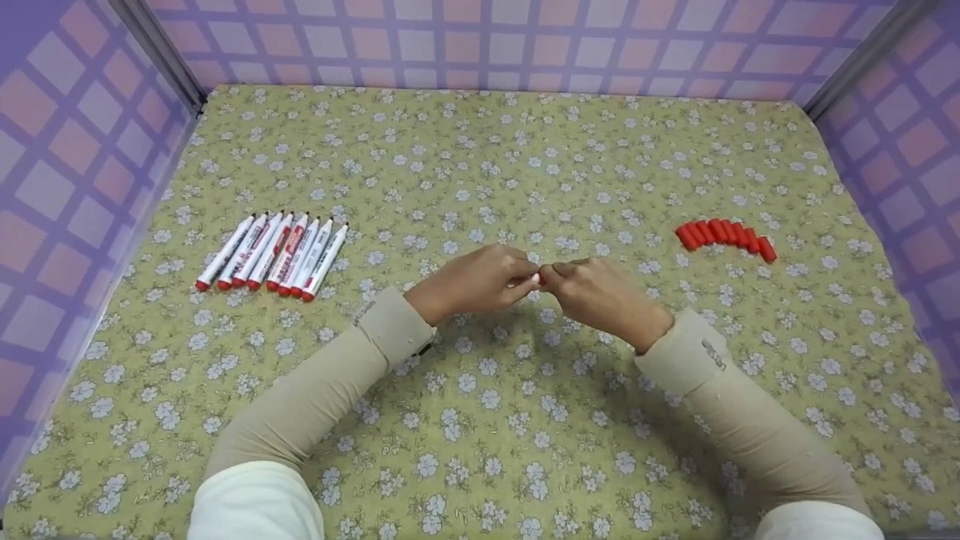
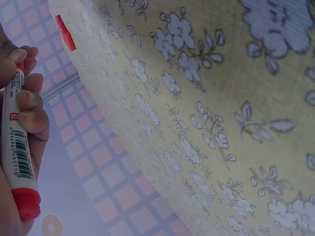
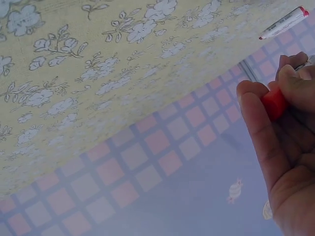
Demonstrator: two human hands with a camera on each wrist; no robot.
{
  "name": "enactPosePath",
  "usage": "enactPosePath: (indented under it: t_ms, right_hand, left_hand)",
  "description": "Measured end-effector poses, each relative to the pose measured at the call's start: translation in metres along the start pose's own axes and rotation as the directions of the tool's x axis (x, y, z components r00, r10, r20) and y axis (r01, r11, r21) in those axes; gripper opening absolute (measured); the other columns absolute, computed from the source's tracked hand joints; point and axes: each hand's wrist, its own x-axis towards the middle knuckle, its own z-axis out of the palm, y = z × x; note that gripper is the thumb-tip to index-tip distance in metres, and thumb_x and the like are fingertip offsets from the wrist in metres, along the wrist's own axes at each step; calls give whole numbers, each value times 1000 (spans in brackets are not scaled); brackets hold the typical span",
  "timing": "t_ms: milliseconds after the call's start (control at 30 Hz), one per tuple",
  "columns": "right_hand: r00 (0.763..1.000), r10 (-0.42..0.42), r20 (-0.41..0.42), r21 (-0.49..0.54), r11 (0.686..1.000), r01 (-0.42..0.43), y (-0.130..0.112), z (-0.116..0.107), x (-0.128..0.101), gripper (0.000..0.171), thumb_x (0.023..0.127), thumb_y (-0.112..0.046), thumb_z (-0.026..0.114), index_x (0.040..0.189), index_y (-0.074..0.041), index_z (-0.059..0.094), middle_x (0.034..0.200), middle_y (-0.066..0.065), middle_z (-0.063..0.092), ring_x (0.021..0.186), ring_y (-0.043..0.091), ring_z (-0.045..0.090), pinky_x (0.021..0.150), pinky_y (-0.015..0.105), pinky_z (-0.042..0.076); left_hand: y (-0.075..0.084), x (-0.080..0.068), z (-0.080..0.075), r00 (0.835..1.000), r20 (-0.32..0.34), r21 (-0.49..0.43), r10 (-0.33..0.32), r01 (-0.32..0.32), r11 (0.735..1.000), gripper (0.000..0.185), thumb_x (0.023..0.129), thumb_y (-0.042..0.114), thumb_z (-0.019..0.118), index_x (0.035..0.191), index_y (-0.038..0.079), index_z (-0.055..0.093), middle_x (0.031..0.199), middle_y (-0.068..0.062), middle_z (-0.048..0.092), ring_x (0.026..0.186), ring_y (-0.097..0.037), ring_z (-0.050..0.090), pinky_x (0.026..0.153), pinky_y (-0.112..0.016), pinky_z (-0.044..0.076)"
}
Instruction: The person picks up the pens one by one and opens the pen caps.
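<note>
My left hand [image 1: 480,281] grips a white marker [image 2: 19,147] with a red end plug and a barcode on its barrel, fingers wrapped along it. Facing it over the middle of the table, my right hand [image 1: 604,296] pinches a red marker cap [image 3: 274,103] between thumb and fingers. The two hands meet fingertip to fingertip, the cap at the marker's tip end. In the head view the fingers hide most of the marker and the cap.
On the left, several white markers [image 1: 274,255] without caps lie side by side, dark tips pointing away and red ends towards me. Several loose red caps [image 1: 724,232] form a curved row on the right. Checked walls [image 1: 480,45] enclose the flowered tablecloth [image 1: 480,420].
</note>
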Motion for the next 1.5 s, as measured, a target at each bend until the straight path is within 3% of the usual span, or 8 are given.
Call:
enactPosePath:
  t_ms: [400, 600, 800, 967, 1200, 1333, 1500]
  right_hand:
    - [998, 53, 34, 32, 998, -54, 4, -4, 0, 5, 89, -4, 66, 86, -1, 67, 75, 11, 70, 58, 21, 64, 57, 30, 54]
    - [995, 86, 45, 14, 996, -87, 6, -5, -1, 9, 89, -9, 68, 88, 0, 68, 78, 12, 71, 63, 22, 67, 60, 30, 56]
    - [994, 98, 40, 33, 994, -99, 6, -4, 0, 9, 91, -9, 65, 87, -1, 68, 76, 11, 70, 61, 20, 66, 59, 29, 56]
    - [992, 120, 34, 48, 991, -121, 6, -2, -1, 7, 90, -7, 66, 85, -2, 66, 75, 10, 70, 60, 20, 66, 58, 30, 56]
    - [989, 136, 50, 51, 989, -138, 7, 0, -4, 8, 90, -7, 65, 86, 0, 68, 76, 12, 71, 61, 22, 66, 58, 31, 56]
    - [988, 144, 54, 50, 988, -147, 8, 0, -5, 8, 90, -6, 66, 85, 0, 67, 74, 12, 70, 58, 22, 65, 56, 31, 55]
    - [988, 145, 48, 40, 988, -147, 8, -1, -6, 9, 90, -7, 65, 83, -1, 66, 70, 10, 68, 54, 20, 63, 51, 30, 53]
  left_hand:
    - [-3, -9, -3, 995, 1, -53, -100, 100, 994, 29, 102, 23, 48, 109, 5, 70, 97, -7, 66, 77, -14, 58, 69, -28, 50]
    - [-8, -17, -5, 983, -19, -89, -185, 183, 979, 29, 102, 22, 47, 114, 4, 67, 94, -6, 62, 72, -14, 51, 64, -29, 45]
    - [-13, -22, -7, 964, -66, -113, -259, 250, 961, 30, 100, 15, 46, 120, 1, 64, 101, -9, 63, 80, -16, 56, 71, -30, 50]
    - [-19, -27, -10, 922, -140, -155, -361, 340, 928, 31, 99, 14, 48, 122, -1, 63, 104, -12, 63, 81, -17, 57, 70, -29, 50]
    - [-31, -38, -17, 837, -208, -198, -506, 470, 860, 33, 100, 16, 49, 127, 0, 61, 108, -14, 61, 90, -20, 60, 74, -31, 52]
    - [-38, -45, -22, 795, -236, -209, -558, 520, 829, 34, 100, 16, 49, 127, -2, 59, 106, -16, 56, 91, -23, 59, 77, -33, 53]
    - [-48, -57, -29, 750, -266, -193, -605, 574, 796, 35, 100, 17, 49, 127, -2, 60, 100, -15, 54, 80, -22, 55, 68, -33, 50]
